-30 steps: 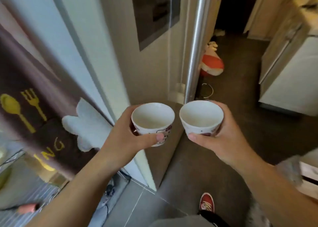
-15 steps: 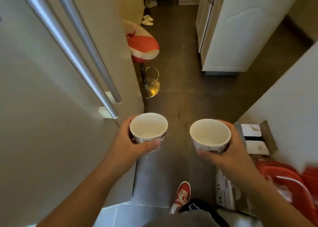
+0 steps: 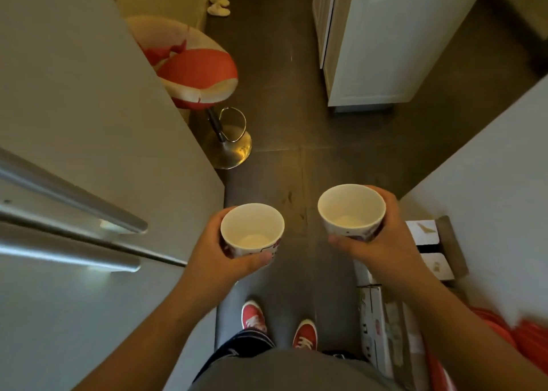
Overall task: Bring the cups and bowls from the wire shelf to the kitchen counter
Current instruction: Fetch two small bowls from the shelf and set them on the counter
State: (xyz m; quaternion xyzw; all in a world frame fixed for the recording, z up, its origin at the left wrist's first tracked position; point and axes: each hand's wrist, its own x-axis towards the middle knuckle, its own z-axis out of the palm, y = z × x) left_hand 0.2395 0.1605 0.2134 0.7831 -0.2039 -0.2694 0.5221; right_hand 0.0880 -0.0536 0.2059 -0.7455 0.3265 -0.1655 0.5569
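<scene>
Left hand (image 3: 219,260) fingers grasp left cup (image 3: 252,231); right hand (image 3: 382,239) fingers grasp right cup (image 3: 351,211); both upright, mouths up.

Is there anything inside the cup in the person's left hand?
Empty. The cup in the left hand is upright, and its pale inside is bare down to the bottom.

The white ceramic cup on the left (image 3: 252,230) has a cream interior and a red and pink printed figure along its lower outer wall. The white ceramic cup on the right (image 3: 351,211) is likewise cream inside, with red and purple print near its base. The padded bar stool (image 3: 192,67) has a red seat with cream trim and a brass-coloured metal base. Both canvas shoes (image 3: 253,316) are red with white laces. The tiled floor (image 3: 281,94) is dark brown-grey, the panelled cabinet (image 3: 394,40) is white, and the tall refrigerator (image 3: 74,123) is pale grey with brushed silver handles.
</scene>
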